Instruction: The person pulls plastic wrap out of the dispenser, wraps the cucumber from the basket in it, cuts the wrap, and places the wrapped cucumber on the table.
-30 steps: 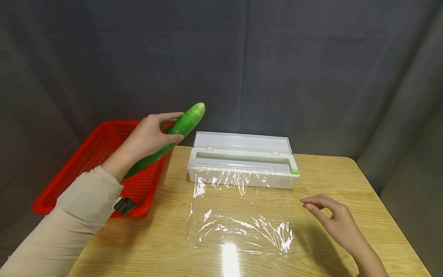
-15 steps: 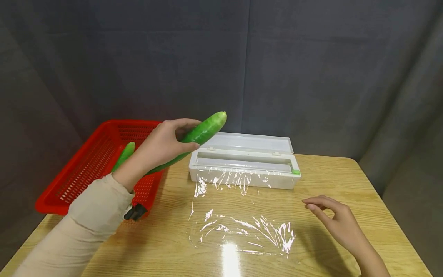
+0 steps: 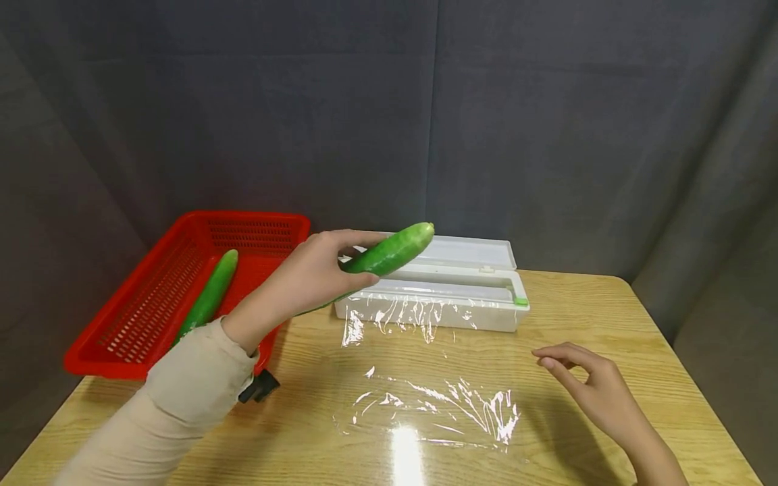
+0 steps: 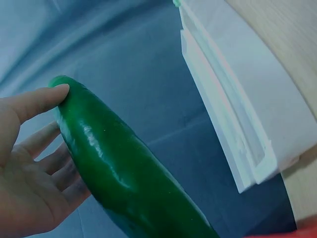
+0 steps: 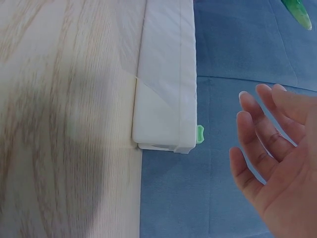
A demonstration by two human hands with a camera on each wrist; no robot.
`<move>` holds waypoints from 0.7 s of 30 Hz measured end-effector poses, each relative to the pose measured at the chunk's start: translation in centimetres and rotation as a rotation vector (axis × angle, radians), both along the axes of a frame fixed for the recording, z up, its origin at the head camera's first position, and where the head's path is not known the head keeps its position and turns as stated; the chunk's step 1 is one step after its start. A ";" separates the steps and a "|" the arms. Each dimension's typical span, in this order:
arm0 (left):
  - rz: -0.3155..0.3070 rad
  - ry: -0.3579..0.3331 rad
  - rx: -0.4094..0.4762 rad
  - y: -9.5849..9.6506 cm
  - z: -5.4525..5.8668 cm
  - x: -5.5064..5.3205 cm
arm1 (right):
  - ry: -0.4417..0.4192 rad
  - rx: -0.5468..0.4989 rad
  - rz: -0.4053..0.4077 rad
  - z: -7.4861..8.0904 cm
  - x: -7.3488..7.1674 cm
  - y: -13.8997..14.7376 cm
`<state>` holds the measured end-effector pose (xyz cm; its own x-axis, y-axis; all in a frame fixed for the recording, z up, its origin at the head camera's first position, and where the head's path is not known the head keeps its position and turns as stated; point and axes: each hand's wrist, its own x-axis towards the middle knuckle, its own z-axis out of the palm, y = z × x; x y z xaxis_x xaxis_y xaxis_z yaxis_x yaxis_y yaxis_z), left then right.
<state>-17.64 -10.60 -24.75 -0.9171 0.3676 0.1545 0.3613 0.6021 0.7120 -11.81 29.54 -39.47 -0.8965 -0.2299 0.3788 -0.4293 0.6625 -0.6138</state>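
My left hand [image 3: 325, 266] grips a green cucumber [image 3: 395, 251] between thumb and fingers, its pale tip pointing up and to the right. In the head view it overlaps the left part of a white cling film dispenser [image 3: 425, 314] whose lid [image 3: 474, 252] is raised. The left wrist view shows the cucumber [image 4: 124, 163] large, thumb on top and fingers beneath. A sheet of clear cling film [image 3: 437, 398] runs from the dispenser over the table toward me. Right of the film, my right hand [image 3: 586, 385] hovers with loosely bent fingers and holds nothing.
A red plastic basket [image 3: 109, 364] stands at the left, with another cucumber [image 3: 209, 293] lying in it. At the dispenser's right end is a small green slider [image 3: 520, 302]. A grey curtain [image 3: 547, 135] hangs behind the wooden table [image 3: 608, 310].
My left hand has carried the cucumber right and a little down, away from over the basket, uncovering the second cucumber there. The right hand has stayed in place.
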 end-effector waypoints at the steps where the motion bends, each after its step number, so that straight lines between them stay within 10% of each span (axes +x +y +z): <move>1: -0.005 0.002 -0.007 0.3 -0.1 0.1 | -0.002 0.002 -0.002 0.0 0.0 0.0; 21: -0.176 0.038 -0.136 4.6 -3.9 1.6 | -0.015 0.018 -0.017 -0.1 0.2 0.1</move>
<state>-16.06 -6.02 -28.60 -0.8312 0.5416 0.1258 0.4946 0.6170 0.6121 -11.64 29.64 -39.55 -0.9058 -0.2212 0.3614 -0.4088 0.6804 -0.6082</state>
